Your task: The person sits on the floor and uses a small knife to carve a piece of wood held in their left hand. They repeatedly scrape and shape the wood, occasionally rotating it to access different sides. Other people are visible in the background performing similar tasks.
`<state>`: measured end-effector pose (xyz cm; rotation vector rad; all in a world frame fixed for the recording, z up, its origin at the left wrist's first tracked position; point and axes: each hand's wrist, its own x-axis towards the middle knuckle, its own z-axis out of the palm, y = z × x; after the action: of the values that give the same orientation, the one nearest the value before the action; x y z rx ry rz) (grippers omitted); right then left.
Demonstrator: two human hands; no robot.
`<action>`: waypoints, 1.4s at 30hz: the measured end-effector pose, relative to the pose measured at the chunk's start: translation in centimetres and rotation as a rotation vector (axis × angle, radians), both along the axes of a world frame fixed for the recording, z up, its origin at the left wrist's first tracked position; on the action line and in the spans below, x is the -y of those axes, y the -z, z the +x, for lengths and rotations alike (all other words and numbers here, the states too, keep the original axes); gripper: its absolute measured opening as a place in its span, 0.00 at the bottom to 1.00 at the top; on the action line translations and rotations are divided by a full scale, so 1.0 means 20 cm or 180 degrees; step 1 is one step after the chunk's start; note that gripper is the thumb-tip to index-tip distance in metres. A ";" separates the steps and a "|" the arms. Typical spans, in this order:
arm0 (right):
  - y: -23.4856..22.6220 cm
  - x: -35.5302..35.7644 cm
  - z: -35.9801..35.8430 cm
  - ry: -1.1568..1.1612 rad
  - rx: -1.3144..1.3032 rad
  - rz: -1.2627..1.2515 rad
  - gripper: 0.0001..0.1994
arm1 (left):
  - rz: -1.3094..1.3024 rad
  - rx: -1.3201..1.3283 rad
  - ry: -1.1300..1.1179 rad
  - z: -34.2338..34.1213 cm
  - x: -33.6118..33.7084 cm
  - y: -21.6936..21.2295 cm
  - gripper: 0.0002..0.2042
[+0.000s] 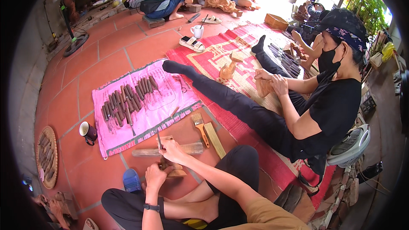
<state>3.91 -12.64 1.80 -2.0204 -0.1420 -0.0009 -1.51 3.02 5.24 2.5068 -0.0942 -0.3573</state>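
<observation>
My right hand [174,152] is closed on a slim carving chisel [159,139], which points up and away from me. Just below it, my left hand [155,176] grips a small carved wooden piece [175,173] above my crossed legs; its fingers are partly hidden. Behind the carving, a wooden beam [191,148] lies across the tiles, touching or close to the work. A pink cloth [111,138] beyond it carries several dark-handled carving tools [123,102]. To the right of the beam rest a flat brush [200,127] and a wooden stick [214,139].
At left are a dark mug [88,133], a round basket [39,153] of wooden pieces and a blue slipper [131,180]. A co-worker [336,106] sits at right on a red mat [251,134], holding a wooden carving. Farther off are a white cup [197,31] and several crouching people.
</observation>
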 end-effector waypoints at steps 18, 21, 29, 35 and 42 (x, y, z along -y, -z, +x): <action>-0.20 0.15 -0.06 0.0097 -0.0155 0.0558 0.11 | 0.0050 -0.0211 0.0059 0.01 0.00 -0.01 0.32; -0.19 0.14 -0.07 0.0093 -0.0014 0.0294 0.11 | 0.0104 -0.0235 0.0038 0.01 0.00 0.00 0.32; -0.16 0.22 -0.01 -0.0193 -0.0595 0.0779 0.08 | 0.0601 0.0019 0.0055 -0.02 0.05 -0.02 0.28; -0.28 0.41 0.02 -0.0695 -0.0951 0.3637 0.07 | 0.0680 0.0172 0.0175 -0.05 0.08 -0.03 0.25; -0.15 0.21 -0.05 -0.0320 0.0093 0.0475 0.08 | 0.0297 0.0255 0.0135 -0.04 0.07 -0.05 0.25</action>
<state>2.81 -16.93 4.79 -1.8630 -0.2547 0.0221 -2.34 1.68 6.27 2.6151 -0.1663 -0.2843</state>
